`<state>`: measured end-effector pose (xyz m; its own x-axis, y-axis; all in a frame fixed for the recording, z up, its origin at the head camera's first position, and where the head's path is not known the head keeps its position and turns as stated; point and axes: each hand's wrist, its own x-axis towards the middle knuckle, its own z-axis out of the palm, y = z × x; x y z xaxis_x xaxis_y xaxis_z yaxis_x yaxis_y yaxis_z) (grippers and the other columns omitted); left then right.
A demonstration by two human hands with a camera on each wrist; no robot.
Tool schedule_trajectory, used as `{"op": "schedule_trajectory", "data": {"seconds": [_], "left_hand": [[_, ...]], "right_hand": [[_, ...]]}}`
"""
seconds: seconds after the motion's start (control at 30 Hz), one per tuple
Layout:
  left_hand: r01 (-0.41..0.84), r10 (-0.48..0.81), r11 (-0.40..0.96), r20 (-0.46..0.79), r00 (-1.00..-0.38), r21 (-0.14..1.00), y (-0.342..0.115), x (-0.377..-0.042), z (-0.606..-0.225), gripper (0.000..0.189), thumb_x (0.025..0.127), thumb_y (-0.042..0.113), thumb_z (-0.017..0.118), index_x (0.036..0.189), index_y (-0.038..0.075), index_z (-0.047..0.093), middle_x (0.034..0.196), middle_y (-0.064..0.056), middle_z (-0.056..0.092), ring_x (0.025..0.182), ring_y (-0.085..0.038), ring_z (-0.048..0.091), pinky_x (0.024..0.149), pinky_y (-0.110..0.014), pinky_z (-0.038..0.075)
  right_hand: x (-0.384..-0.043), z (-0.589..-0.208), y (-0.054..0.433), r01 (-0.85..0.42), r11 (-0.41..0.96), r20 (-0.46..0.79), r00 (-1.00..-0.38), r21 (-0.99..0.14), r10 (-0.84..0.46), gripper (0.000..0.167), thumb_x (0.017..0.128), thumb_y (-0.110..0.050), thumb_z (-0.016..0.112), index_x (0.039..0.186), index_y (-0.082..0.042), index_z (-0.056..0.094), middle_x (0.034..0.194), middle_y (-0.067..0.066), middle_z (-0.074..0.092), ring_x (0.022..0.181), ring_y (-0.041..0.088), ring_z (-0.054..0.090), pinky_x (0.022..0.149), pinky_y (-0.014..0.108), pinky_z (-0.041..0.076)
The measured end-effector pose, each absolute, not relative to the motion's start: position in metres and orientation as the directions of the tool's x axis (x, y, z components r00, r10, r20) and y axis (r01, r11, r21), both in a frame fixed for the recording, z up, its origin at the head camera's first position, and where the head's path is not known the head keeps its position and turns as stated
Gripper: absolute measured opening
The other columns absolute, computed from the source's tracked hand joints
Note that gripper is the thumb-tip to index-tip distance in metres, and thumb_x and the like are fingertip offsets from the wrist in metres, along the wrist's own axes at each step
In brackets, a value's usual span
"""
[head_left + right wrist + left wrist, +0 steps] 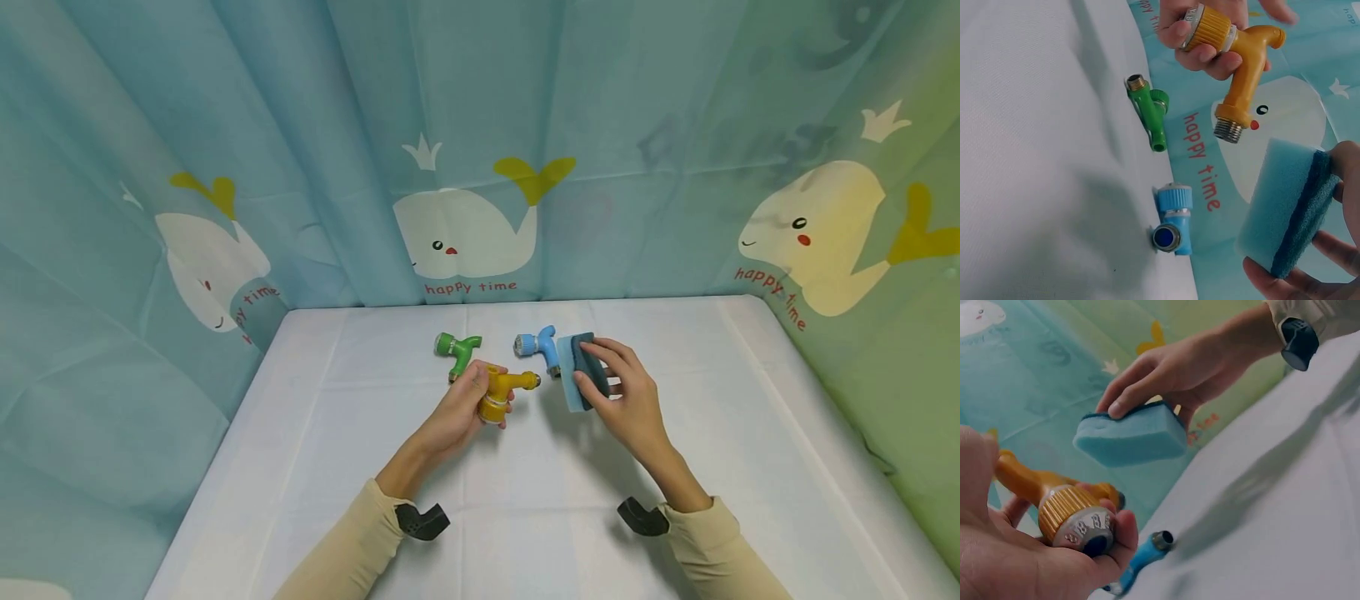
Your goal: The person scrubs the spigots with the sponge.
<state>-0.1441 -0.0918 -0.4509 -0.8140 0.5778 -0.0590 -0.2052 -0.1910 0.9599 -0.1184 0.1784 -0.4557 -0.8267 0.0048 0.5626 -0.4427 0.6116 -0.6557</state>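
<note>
My left hand (459,410) grips a yellow faucet (498,395), its ribbed knob toward me and its threaded metal end pointing right. In the right wrist view the fingers curl round the faucet's knob (1211,31). My right hand (628,398) pinches a two-layer sponge (585,372) by its dark scouring side, thumb on one face and fingers on the other. The light blue foam (1135,439) faces the yellow faucet, with a gap between them. Behind the hands, a green faucet (460,350) and a blue faucet (537,343) lie on the white table.
The white-covered table (360,467) ends at a blue-green curtain (315,125) printed with whales, which hangs along the back and sides. A dark wrist camera (422,522) sits at the left cuff, another (642,517) at the right.
</note>
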Motion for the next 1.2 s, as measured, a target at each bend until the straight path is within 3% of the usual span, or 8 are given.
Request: {"op": "schedule_trajectory", "data": {"seconds": [0.13,0.37,0.47,0.57,0.67,0.8,1.07,1.2], "left_hand": [[-0.275,0.59,-0.248,-0.08,-0.803,0.929,-0.093,-0.144,-0.453,0.049,0.11,0.029,0.049,0.148,0.003,0.033,0.132,-0.023,0.052,0.117,-0.03,0.058,0.095,-0.04,0.053],[-0.278,0.641,-0.29,-0.03,-0.767,0.916,-0.096,-0.147,-0.452,0.09,0.093,-0.002,0.068,0.165,0.016,0.017,0.14,-0.017,0.052,0.135,-0.033,0.047,0.105,-0.033,0.049],[-0.194,0.637,-0.275,0.027,-0.77,0.942,-0.095,-0.148,-0.451,0.098,0.087,-0.004,0.077,0.165,0.018,0.022,0.135,-0.013,0.056,0.133,-0.029,0.047,0.106,-0.031,0.047],[-0.092,0.609,-0.239,0.075,-0.79,0.967,-0.093,-0.149,-0.451,0.099,0.082,-0.006,0.083,0.162,0.02,0.031,0.129,-0.01,0.061,0.127,-0.025,0.049,0.104,-0.031,0.047],[0.005,0.563,-0.198,0.118,-0.818,0.98,-0.09,-0.149,-0.449,0.1,0.078,-0.007,0.085,0.16,0.022,0.036,0.13,-0.012,0.063,0.128,-0.026,0.05,0.106,-0.039,0.048],[0.131,0.5,-0.08,0.153,-0.853,0.988,-0.093,-0.151,-0.45,0.101,0.075,-0.005,0.089,0.158,0.025,0.04,0.133,-0.012,0.062,0.131,-0.025,0.051,0.111,-0.051,0.043],[0.067,0.529,-0.063,0.09,-0.844,0.996,-0.1,-0.152,-0.449,0.1,0.074,-0.006,0.089,0.157,0.026,0.043,0.126,-0.013,0.065,0.123,-0.026,0.057,0.103,-0.043,0.051],[0.077,0.5,-0.063,0.098,-0.861,0.995,-0.102,-0.152,-0.448,0.098,0.075,-0.003,0.09,0.157,0.027,0.044,0.125,-0.012,0.066,0.124,-0.024,0.057,0.1,-0.04,0.051]], "right_hand": [[-0.118,-0.456,0.179,-0.437,0.619,0.555,-0.832,-0.652,-0.002,0.045,0.088,-0.01,0.081,0.131,-0.009,0.069,0.138,0.014,0.059,0.089,0.027,0.069,0.063,0.03,0.059],[-0.117,-0.452,0.178,-0.521,0.57,0.552,-0.822,-0.635,-0.137,0.049,0.085,-0.008,0.083,0.133,-0.012,0.069,0.141,0.011,0.058,0.103,0.028,0.067,0.065,0.035,0.061],[-0.119,-0.445,0.172,-0.598,0.536,0.573,-0.784,-0.596,-0.237,0.053,0.084,-0.006,0.084,0.134,-0.013,0.068,0.143,0.011,0.056,0.111,0.03,0.066,0.07,0.04,0.062],[-0.121,-0.438,0.164,-0.67,0.525,0.616,-0.724,-0.524,-0.309,0.055,0.082,-0.005,0.085,0.134,-0.012,0.069,0.144,0.013,0.054,0.105,0.031,0.067,0.066,0.04,0.062],[-0.122,-0.434,0.157,-0.72,0.526,0.637,-0.674,-0.453,-0.374,0.053,0.082,-0.006,0.085,0.132,-0.013,0.07,0.144,0.014,0.054,0.099,0.028,0.067,0.06,0.033,0.059],[-0.122,-0.434,0.154,-0.774,0.493,0.613,-0.624,-0.398,-0.484,0.05,0.083,-0.008,0.085,0.131,-0.014,0.072,0.142,0.015,0.055,0.108,0.03,0.064,0.062,0.028,0.053],[-0.128,-0.436,0.155,-0.777,0.59,0.623,-0.577,-0.22,-0.528,0.059,0.079,-0.009,0.089,0.134,-0.021,0.071,0.146,0.014,0.054,0.117,0.034,0.058,0.084,0.047,0.058],[-0.128,-0.439,0.151,-0.789,0.555,0.64,-0.574,-0.264,-0.511,0.058,0.08,-0.008,0.088,0.133,-0.021,0.071,0.148,0.014,0.052,0.126,0.035,0.055,0.091,0.05,0.057]]}}
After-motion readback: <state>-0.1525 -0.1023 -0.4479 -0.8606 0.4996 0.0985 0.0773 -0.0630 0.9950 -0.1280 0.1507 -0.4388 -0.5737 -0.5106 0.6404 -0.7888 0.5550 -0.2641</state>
